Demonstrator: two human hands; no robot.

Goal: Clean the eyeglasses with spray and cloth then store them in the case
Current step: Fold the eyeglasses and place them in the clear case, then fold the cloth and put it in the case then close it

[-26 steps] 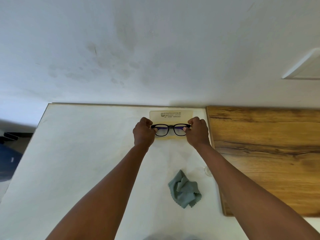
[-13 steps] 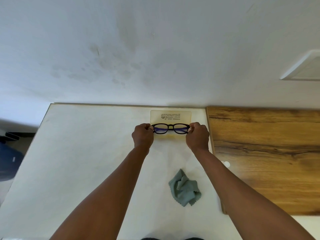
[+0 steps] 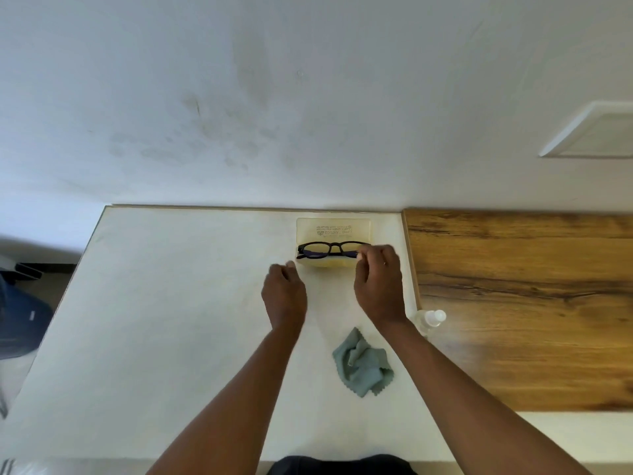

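Black-framed eyeglasses (image 3: pixel 325 250) sit in the lower half of an open pale yellow case (image 3: pixel 334 228), whose lid lies flat against the wall with printed text on it. My right hand (image 3: pixel 378 286) pinches the right end of the frame. My left hand (image 3: pixel 284 293) hangs a little below and left of the case with fingers loosely curled, holding nothing. A crumpled grey-green cloth (image 3: pixel 363 365) lies on the white table (image 3: pixel 171 303) near my right forearm. The small clear spray bottle (image 3: pixel 431 318) lies beside my right wrist at the table's right edge.
A wooden surface (image 3: pixel 520 303) adjoins the white table on the right. A white wall rises directly behind the case. A dark blue object (image 3: pixel 20 323) sits on the floor past the table's left edge.
My left hand has let go of the glasses and pulled back toward me. The glasses have dropped lower into the case, with my right hand still at their right end.
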